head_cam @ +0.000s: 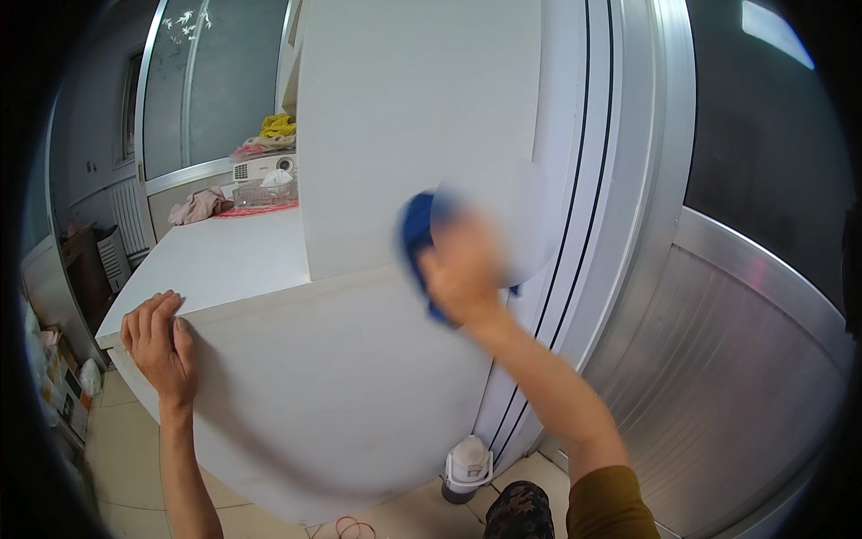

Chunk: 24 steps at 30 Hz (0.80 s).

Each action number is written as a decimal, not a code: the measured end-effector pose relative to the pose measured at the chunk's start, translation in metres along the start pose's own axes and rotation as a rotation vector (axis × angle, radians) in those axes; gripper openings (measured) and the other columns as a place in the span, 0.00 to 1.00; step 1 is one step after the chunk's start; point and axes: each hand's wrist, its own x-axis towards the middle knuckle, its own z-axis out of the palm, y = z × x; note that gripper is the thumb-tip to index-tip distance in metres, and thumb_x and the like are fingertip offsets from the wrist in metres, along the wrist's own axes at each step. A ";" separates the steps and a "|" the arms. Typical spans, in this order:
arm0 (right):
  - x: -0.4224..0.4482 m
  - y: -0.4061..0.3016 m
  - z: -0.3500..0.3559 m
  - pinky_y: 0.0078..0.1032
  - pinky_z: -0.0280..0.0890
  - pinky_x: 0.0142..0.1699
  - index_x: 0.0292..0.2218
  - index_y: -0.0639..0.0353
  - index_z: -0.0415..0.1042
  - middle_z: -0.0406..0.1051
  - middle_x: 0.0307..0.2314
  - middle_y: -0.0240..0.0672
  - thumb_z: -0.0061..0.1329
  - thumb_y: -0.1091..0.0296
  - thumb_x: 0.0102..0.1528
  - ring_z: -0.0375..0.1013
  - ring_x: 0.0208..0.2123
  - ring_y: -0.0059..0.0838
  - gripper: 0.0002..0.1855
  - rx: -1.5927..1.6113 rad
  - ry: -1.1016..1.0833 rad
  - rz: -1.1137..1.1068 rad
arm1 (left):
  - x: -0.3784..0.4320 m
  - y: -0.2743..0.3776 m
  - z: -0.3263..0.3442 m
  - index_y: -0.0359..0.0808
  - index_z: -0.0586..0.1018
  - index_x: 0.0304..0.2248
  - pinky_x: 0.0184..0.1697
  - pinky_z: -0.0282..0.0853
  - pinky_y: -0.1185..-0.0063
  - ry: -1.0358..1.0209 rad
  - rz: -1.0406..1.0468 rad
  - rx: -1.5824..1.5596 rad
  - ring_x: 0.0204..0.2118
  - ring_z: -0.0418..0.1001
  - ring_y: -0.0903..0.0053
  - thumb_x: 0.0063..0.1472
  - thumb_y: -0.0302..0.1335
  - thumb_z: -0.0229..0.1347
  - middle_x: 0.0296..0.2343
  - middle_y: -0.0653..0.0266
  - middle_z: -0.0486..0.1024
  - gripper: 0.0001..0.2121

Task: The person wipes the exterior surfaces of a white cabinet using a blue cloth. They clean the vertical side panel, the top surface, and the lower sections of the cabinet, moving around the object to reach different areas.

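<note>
My right hand [465, 269], blurred, presses a blue cloth [419, 222] against the white panel [417, 101] near its right edge. A pale blurred round patch covers part of the fingers, so their exact grip is partly hidden. My left hand [160, 337] rests on the front edge of the white countertop [229, 256], its fingers over the top and nothing visible in them.
A projector [264, 167] with folded cloths on it, a clear tissue box [264, 195] and a pink cloth [200, 205] lie at the counter's back. A white and grey jug-like container [468, 468] stands on the floor by the panel. An aluminium door [734, 337] is at right.
</note>
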 end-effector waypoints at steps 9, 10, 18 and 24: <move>0.012 0.079 -0.008 0.39 0.65 0.37 0.36 0.55 0.68 0.63 0.36 0.44 0.51 0.65 0.46 0.65 0.38 0.45 0.15 -0.093 -0.111 0.308 | -0.001 0.008 0.009 0.34 0.74 0.34 0.49 0.53 0.75 -0.012 -0.004 -0.016 0.41 0.67 0.69 0.52 0.24 0.46 0.35 0.62 0.73 0.09; 0.003 0.063 -0.006 0.39 0.65 0.36 0.37 0.54 0.68 0.63 0.36 0.44 0.53 0.65 0.43 0.65 0.38 0.46 0.16 -0.126 -0.076 0.056 | 0.000 0.005 0.007 0.34 0.74 0.34 0.49 0.53 0.75 -0.009 -0.002 -0.005 0.41 0.67 0.69 0.52 0.24 0.46 0.34 0.62 0.73 0.09; 0.060 0.096 -0.010 0.39 0.65 0.35 0.35 0.55 0.69 0.64 0.36 0.47 0.50 0.69 0.45 0.65 0.38 0.47 0.12 -0.079 -0.097 0.123 | 0.004 0.009 0.005 0.33 0.74 0.33 0.49 0.53 0.75 -0.001 0.000 -0.004 0.41 0.67 0.68 0.52 0.24 0.46 0.34 0.61 0.74 0.09; -0.011 0.050 -0.045 0.34 0.64 0.33 0.33 0.55 0.70 0.64 0.34 0.43 0.56 0.69 0.36 0.65 0.35 0.43 0.18 -0.008 -0.154 -0.214 | -0.002 0.001 0.005 0.34 0.75 0.33 0.49 0.53 0.75 0.008 0.010 -0.008 0.40 0.67 0.69 0.51 0.25 0.46 0.33 0.62 0.74 0.09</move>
